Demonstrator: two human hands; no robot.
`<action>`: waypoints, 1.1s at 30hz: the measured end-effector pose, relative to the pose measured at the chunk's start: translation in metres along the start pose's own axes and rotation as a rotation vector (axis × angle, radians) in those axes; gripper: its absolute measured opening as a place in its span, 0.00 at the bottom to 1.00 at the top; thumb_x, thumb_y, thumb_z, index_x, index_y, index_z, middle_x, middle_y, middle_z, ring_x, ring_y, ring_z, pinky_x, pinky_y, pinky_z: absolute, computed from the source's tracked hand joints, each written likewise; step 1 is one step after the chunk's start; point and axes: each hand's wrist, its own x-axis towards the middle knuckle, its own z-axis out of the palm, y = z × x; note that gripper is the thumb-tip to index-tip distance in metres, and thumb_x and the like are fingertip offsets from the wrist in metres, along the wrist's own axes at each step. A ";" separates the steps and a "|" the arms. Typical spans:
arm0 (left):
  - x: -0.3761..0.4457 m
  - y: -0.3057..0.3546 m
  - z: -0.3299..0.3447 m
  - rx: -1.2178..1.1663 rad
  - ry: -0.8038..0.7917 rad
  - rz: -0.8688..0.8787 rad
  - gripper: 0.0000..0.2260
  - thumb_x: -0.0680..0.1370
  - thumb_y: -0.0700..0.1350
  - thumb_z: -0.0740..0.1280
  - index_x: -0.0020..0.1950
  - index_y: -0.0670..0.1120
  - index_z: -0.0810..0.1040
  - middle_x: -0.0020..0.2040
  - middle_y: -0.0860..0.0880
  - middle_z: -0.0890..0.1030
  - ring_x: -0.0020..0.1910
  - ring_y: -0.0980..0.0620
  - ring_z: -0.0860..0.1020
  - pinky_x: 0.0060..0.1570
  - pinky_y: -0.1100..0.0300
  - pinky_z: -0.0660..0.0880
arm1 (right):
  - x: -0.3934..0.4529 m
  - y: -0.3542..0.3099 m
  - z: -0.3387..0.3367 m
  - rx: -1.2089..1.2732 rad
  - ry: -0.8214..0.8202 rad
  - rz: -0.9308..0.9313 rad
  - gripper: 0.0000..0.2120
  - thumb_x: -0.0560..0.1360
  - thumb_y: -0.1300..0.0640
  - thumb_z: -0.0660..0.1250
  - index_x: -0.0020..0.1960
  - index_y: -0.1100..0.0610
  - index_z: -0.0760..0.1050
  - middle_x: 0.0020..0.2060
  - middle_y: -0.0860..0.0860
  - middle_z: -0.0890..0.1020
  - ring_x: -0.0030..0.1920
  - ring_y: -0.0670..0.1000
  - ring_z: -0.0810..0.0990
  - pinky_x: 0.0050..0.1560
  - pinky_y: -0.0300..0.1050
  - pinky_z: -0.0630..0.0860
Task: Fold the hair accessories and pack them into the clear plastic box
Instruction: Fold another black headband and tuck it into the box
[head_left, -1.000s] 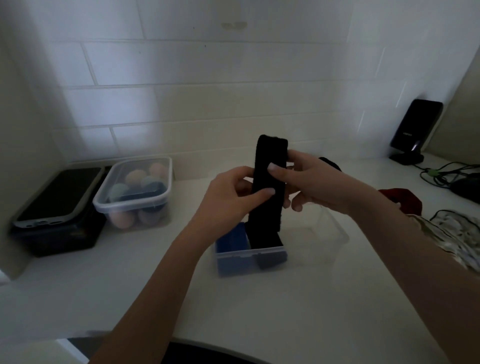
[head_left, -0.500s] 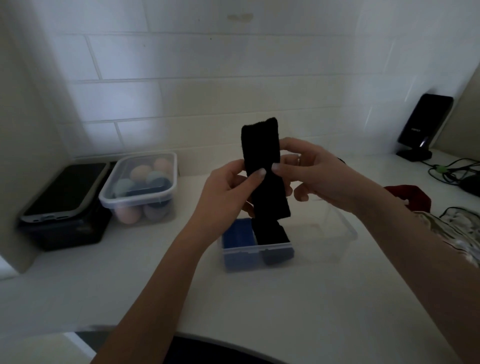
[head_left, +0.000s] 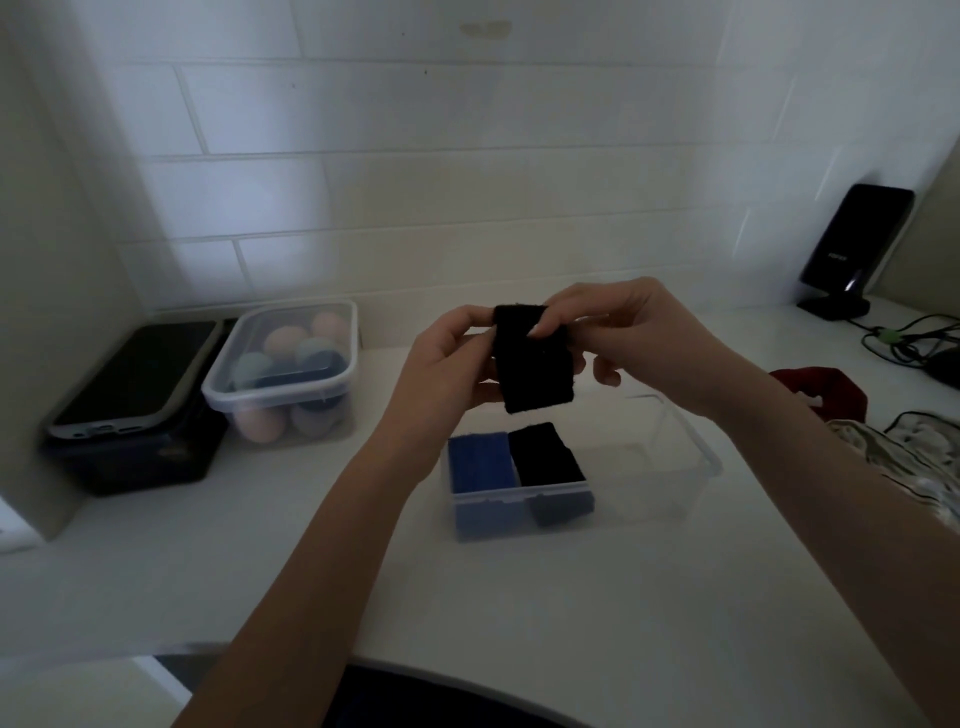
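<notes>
Across the whole lower half of the view spreads a white counter (head_left: 597, 597) backed by a white tiled wall (head_left: 415, 156). At about nine o'clock from the middle sits a dark case (head_left: 130, 447) with a phone (head_left: 135, 374) lying on top, and just beside it toward the centre stands a lidded container (head_left: 283, 374) holding pastel egg-shaped sponges. At the centre, slightly toward five o'clock, rests the clear plastic box (head_left: 670, 467), lid off, with a folded blue band (head_left: 480, 462) and a folded black band (head_left: 548, 454) packed side by side at its left end, touching each other; the rest of the box looks bare. At three o'clock lie a dark red fabric piece (head_left: 836, 384) and a pale patterned cloth (head_left: 893, 457), with cables (head_left: 904, 338) beyond them and a black stand-mounted device (head_left: 857, 249) at two o'clock by the wall. Above the box, clear of it, both hands hold a black headband (head_left: 535, 364) folded into a short hanging rectangle. The left hand (head_left: 447, 364) pinches its left upper edge between thumb and fingers, and the right hand (head_left: 628, 332) grips the top fold, thumb pressed on the front face, remaining fingers curled behind
</notes>
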 end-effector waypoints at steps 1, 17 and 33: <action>0.001 0.001 0.000 -0.044 -0.008 -0.029 0.08 0.80 0.41 0.58 0.51 0.44 0.77 0.37 0.52 0.84 0.36 0.56 0.83 0.39 0.60 0.80 | 0.000 0.000 0.000 -0.011 0.023 -0.010 0.19 0.72 0.73 0.61 0.40 0.52 0.84 0.39 0.44 0.82 0.30 0.46 0.75 0.24 0.38 0.68; -0.003 -0.006 -0.001 0.165 -0.002 0.257 0.20 0.64 0.31 0.75 0.46 0.51 0.76 0.40 0.55 0.84 0.44 0.55 0.83 0.48 0.61 0.78 | 0.002 -0.017 -0.004 -0.052 -0.117 0.567 0.23 0.76 0.37 0.54 0.47 0.56 0.75 0.35 0.58 0.85 0.28 0.53 0.81 0.23 0.40 0.74; -0.014 -0.009 0.002 0.532 -0.092 0.362 0.17 0.68 0.32 0.65 0.52 0.49 0.76 0.52 0.51 0.80 0.52 0.56 0.79 0.51 0.63 0.78 | -0.004 -0.017 -0.030 -0.218 -0.227 0.569 0.06 0.73 0.62 0.69 0.49 0.56 0.77 0.40 0.55 0.84 0.38 0.51 0.83 0.39 0.47 0.83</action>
